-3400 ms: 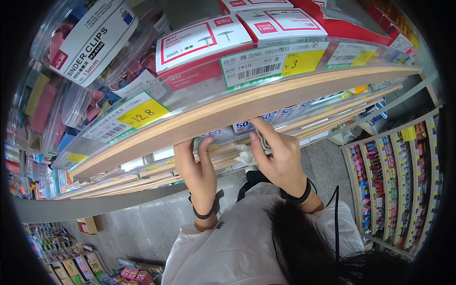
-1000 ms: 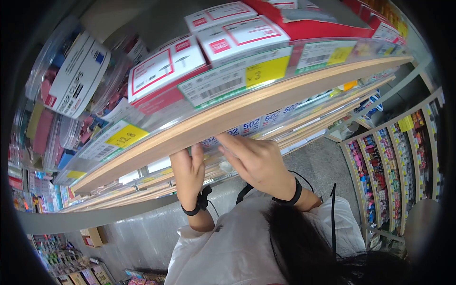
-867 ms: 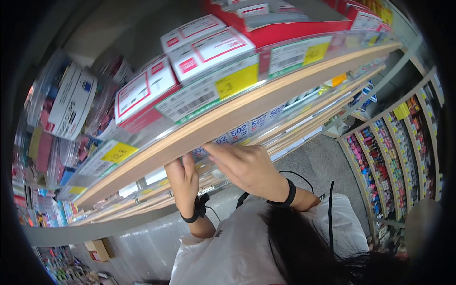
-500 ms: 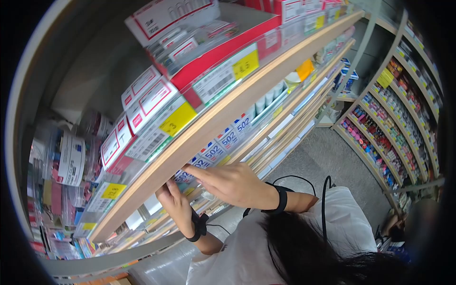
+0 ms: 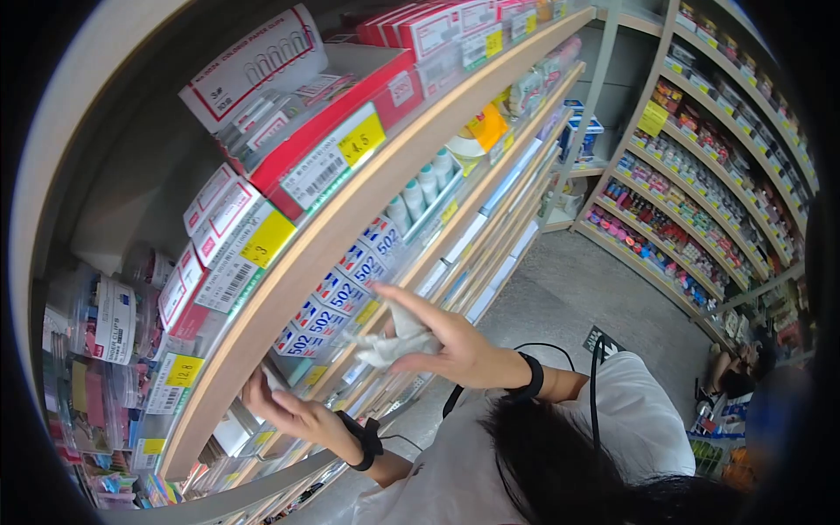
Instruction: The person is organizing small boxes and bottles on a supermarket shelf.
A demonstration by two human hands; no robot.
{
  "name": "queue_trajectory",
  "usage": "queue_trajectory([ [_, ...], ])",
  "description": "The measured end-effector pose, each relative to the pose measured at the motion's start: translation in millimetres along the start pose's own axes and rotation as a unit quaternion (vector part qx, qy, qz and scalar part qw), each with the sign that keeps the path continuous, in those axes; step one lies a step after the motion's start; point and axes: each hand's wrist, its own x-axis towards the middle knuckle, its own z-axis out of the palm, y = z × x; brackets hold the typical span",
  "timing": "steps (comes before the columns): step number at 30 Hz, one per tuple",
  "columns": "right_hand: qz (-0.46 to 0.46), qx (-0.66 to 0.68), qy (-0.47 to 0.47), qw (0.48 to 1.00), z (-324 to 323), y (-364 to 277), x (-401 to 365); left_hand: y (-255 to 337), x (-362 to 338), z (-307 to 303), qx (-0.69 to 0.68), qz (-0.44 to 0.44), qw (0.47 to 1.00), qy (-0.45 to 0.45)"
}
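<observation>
My right hand (image 5: 459, 350) is closed around a crumpled white cloth (image 5: 398, 339), in front of the lower shelf. Its index finger points towards the stacked 502 packs (image 5: 328, 302), which are white with blue and red print. To the left, my left hand (image 5: 302, 418) reaches in beneath the wooden shelf edge (image 5: 262, 337), just below the near end of those packs. Its thumb and fingers look apart, though the fingertips are partly hidden at the shelf. Both wrists wear black bands.
Above stands a red paper clip box (image 5: 332, 127) with small white-and-red boxes (image 5: 210, 232) beside it. Clear plastic tubs (image 5: 114, 319) are at the left. White-capped bottles (image 5: 420, 194) stand beyond the packs. A curved display shelf (image 5: 691, 175) lines the right, across the grey floor (image 5: 542, 284).
My hands have moved apart: the left further left along the shelf edge, the right back from the packs. The white cloth now shows in my right hand. The camera view has shifted.
</observation>
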Motion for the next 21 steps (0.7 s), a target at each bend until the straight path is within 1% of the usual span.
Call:
queue_trajectory([
  [2,0.060,0.096,-0.005,0.994,-6.0,-7.1,-10.3,2.8,-18.1,-10.6,0.102,0.043,0.993,0.041],
  [3,0.044,0.094,0.012,0.995,-3.7,-0.4,-14.5,9.0,-28.8,-8.9,0.042,0.020,0.998,0.028],
  [4,0.050,0.082,0.038,0.995,-2.1,2.8,-19.6,13.0,-39.5,-5.4,0.021,0.021,1.000,0.009],
  [5,0.029,0.067,0.018,0.997,-1.1,5.1,-23.3,16.2,-48.6,-0.8,-0.078,0.034,0.996,-0.040],
  [6,0.008,0.052,-0.003,0.999,-0.4,8.4,-27.3,20.2,-58.3,4.0,-0.178,0.046,0.979,-0.087],
  [7,-0.025,-0.002,0.021,0.999,4.1,14.1,-33.1,25.3,-68.5,7.6,-0.199,0.004,0.970,-0.139],
  [8,-0.017,-0.016,0.044,0.999,6.6,13.2,-41.4,30.9,-76.0,11.4,-0.219,0.002,0.963,-0.158],
  [10,-0.021,0.036,0.021,0.999,6.3,8.9,-55.1,43.9,-85.8,21.2,-0.222,-0.061,0.945,-0.232],
  [11,-0.015,0.020,0.047,0.999,8.2,7.6,-60.2,46.6,-90.3,20.4,-0.237,-0.106,0.929,-0.262],
  [12,-0.029,0.076,0.035,0.996,9.4,7.2,-61.2,49.3,-91.2,21.3,-0.261,-0.100,0.917,-0.285],
  [13,-0.046,0.131,0.025,0.990,9.3,7.2,-62.0,52.4,-90.9,21.7,-0.257,-0.119,0.918,-0.279],
  [14,-0.044,0.113,0.054,0.991,8.6,7.2,-63.9,55.5,-91.7,21.1,-0.249,-0.140,0.919,-0.271],
  [15,-0.062,0.116,0.042,0.990,8.1,8.8,-63.3,55.3,-91.0,22.6,-0.260,-0.114,0.919,-0.275],
  [16,-0.079,0.127,0.025,0.988,9.3,9.7,-63.4,55.9,-91.5,23.7,-0.271,-0.111,0.910,-0.292],
  [18,-0.070,0.129,0.041,0.988,12.8,12.6,-66.8,53.8,-90.6,23.3,-0.186,-0.094,0.943,-0.260],
  [20,-0.074,0.044,0.061,0.994,11.9,19.9,-69.0,49.4,-91.9,26.4,-0.209,-0.074,0.944,-0.246],
  [21,-0.075,0.046,0.063,0.994,9.4,21.4,-67.3,54.4,-91.5,26.7,-0.213,-0.097,0.945,-0.228],
])
